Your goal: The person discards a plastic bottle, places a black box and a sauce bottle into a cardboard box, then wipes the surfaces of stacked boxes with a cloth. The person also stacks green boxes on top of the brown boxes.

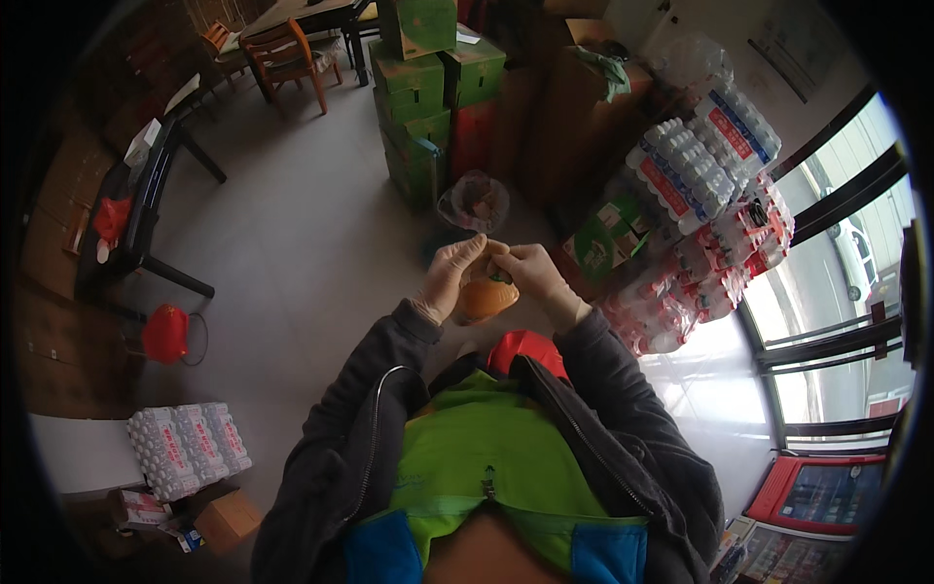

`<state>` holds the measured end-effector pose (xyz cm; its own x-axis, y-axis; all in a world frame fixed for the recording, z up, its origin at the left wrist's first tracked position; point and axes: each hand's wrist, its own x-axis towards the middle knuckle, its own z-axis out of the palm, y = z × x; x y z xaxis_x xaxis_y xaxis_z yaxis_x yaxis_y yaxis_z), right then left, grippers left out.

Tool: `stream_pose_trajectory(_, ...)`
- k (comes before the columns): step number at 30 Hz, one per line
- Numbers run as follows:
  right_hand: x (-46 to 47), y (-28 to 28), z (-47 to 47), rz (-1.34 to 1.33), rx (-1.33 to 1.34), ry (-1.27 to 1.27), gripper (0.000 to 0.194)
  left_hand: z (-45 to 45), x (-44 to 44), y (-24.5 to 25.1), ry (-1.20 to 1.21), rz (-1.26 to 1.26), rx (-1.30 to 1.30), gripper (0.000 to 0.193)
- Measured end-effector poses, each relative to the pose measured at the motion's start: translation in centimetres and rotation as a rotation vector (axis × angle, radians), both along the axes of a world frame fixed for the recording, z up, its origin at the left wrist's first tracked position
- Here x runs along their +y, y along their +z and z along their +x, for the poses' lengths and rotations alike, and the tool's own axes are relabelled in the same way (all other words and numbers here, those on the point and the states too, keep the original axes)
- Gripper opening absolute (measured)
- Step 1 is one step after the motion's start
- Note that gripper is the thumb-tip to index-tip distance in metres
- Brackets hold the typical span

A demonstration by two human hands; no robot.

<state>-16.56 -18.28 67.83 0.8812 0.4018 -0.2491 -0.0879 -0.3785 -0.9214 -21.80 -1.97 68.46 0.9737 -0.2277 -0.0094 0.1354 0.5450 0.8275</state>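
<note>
My left hand (446, 279) and my right hand (538, 277) meet in front of my chest, both in pale thin gloves. Between and just below the fingers hangs a rounded orange item (487, 299), apparently in clear wrapping; a small dark green part shows at its top near my right fingers. Both hands pinch the top of it. What exactly the item is cannot be told. A red rounded thing (527, 352) lies lower, partly behind the open jacket. Beyond my fingertips stands a bin with a clear liner (474, 203) and some waste in it.
Green cartons (412, 87) are stacked ahead. Shrink-wrapped bottle packs (682, 175) pile up at the right by the window. A black table (157, 186) and a red stool (166, 334) stand left, with more bottle packs (191, 449) at lower left. Red-framed fridge (821, 493) at lower right.
</note>
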Motion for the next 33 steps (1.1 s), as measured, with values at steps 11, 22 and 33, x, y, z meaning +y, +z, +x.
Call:
stream_pose_trajectory(11,0.3,0.9,14.2,-0.043,-0.110,-0.083,0.035,15.3,0.3,0.9,-0.088,-0.036,-0.022,0.048)
stream_pose_trajectory(22,-1.4,3.9,24.5,0.086,0.004,-0.343,0.030,30.1,-1.6,2.2,-0.307,-0.078,-0.090,0.048)
stream_pose_trajectory(33,-7.2,3.0,39.0,0.062,0.036,-0.297,0.032,43.4,-6.9,0.9,-0.308,-0.042,-0.151,0.054)
